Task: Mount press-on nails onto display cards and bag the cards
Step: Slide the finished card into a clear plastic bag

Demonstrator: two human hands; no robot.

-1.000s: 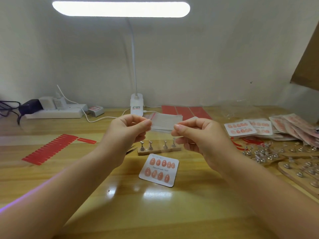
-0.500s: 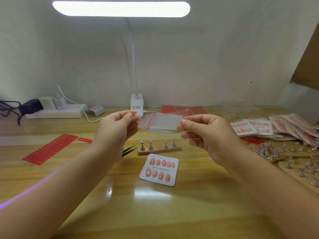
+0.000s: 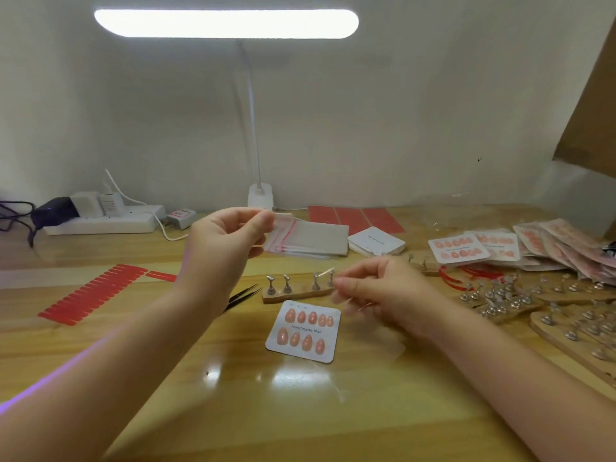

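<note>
A white display card [image 3: 305, 331] with two rows of pink press-on nails lies flat on the wooden table, in front of me. My left hand [image 3: 226, 241] is raised above the table and pinches the left edge of a stack of clear bags [image 3: 310, 240] with red seal strips. Lower and to the right, my right hand [image 3: 376, 291] pinches a single clear bag [image 3: 330, 273], hard to see, just above the card's right side.
A small wooden nail stand [image 3: 300, 288] with metal pegs sits behind the card, with black tweezers [image 3: 241, 296] to its left. Red adhesive strips [image 3: 90, 295] lie far left. At right are blank cards [image 3: 376, 245], bagged cards [image 3: 533, 248] and more peg stands [image 3: 550, 315].
My right hand has left the bag stack and dropped down and right, drawing one clear bag with it. My left hand keeps the stack, which has shifted slightly left.
</note>
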